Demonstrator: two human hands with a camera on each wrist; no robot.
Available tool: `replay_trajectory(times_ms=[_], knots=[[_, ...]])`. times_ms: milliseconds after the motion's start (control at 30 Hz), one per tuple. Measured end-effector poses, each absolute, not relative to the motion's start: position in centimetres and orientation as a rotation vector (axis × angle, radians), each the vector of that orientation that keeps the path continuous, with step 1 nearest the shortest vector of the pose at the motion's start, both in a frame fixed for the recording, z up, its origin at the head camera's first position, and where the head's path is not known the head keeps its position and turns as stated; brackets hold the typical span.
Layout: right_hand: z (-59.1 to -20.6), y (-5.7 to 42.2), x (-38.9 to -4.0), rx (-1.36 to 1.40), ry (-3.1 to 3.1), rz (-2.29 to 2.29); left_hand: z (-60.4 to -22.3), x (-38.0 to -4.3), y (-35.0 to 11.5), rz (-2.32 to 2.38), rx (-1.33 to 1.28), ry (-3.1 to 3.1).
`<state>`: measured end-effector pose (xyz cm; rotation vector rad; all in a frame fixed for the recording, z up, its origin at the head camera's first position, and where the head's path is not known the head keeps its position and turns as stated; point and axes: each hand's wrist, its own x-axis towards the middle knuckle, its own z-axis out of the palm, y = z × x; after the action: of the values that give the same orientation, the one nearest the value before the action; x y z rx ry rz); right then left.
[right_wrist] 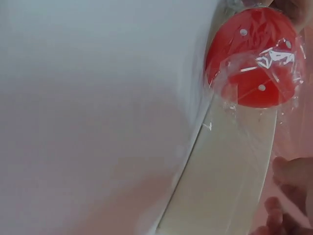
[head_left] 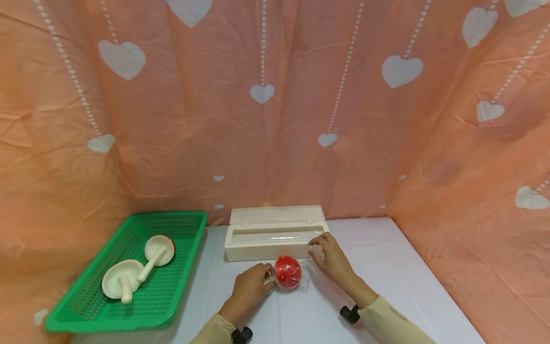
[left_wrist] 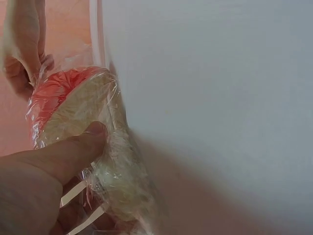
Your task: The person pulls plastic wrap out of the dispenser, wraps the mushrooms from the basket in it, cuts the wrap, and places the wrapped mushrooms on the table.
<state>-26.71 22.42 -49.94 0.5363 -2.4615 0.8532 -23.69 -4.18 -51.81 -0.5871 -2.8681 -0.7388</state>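
Note:
My left hand [head_left: 253, 288] pinches the cream stem of a toy mushroom [head_left: 288, 272], which has a red cap with white dots. In the left wrist view, clear cling film wraps the mushroom [left_wrist: 73, 115], and the left thumb presses on the wrapped underside. My right hand [head_left: 333, 260] is by the right end of a cream cling film box [head_left: 267, 252]. Its fingers are loosely bent, thumb apart, with nothing seen between them. The box's lid [head_left: 277, 215] stands raised at the back, and a film roll [head_left: 277, 236] lies inside. The right wrist view shows loose film round the red cap [right_wrist: 254, 58].
At the left is a green plastic basket [head_left: 182, 286]. Two more toy mushrooms, one [head_left: 159, 250] behind the other [head_left: 120, 279], lie in it with cream undersides and stems up. A white cloth [head_left: 378, 267] covers the table. Orange curtains [head_left: 275, 157] with white hearts surround it.

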Motion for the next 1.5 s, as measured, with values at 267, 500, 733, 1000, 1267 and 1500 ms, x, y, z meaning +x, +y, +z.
replay_trajectory(times_ms=[267,500,733,1000,1267,1500], knots=[[-51.1,21.9,-25.7,0.774,-2.376,0.98,-51.9,-23.8,-4.0,-0.799,-0.493,-2.931],[-51.5,21.1,-24.7,0.825,-2.441,1.188,-51.7,-23.6,-3.9,-0.81,-0.544,-2.883],[-51.5,20.8,-24.3,0.872,-2.504,1.125,-51.8,-23.3,-4.0,-0.817,-0.582,-2.868],[-51.4,21.1,-24.9,0.923,-2.517,1.051,-50.3,-23.2,-6.1,-1.06,-0.756,-3.049],[-51.5,20.9,-25.1,0.978,-2.406,0.974,-49.9,-24.7,-6.1,-1.266,-0.692,-2.836],[-51.5,21.1,-25.4,1.012,-2.397,0.957,-50.5,-26.1,-4.4,-1.282,-0.915,-2.743]])
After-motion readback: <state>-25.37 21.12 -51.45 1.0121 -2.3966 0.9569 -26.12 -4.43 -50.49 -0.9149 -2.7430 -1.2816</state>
